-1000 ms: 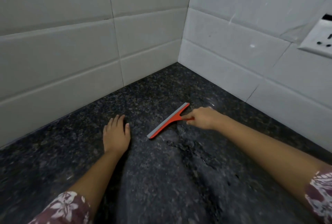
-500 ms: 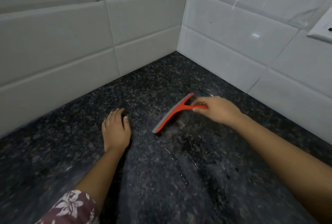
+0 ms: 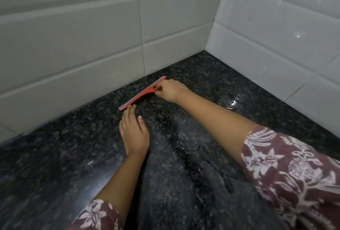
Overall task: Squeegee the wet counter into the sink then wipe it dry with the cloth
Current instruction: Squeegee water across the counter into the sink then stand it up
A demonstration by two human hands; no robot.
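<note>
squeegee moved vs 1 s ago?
Yes. The red plastic squeegee, held by the right hand, has gone away from the person toward the left tiled wall, now near its base.

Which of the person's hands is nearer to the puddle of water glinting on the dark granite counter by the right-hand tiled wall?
Right. The right hand grips the red squeegee, left of the puddle; the left hand lies flat farther left and nearer the camera.

Looked like a home kitchen: dark speckled granite counter (image 3: 184,183) ran into a corner of white tiled walls (image 3: 73,36), water pooled near the right wall.
</note>
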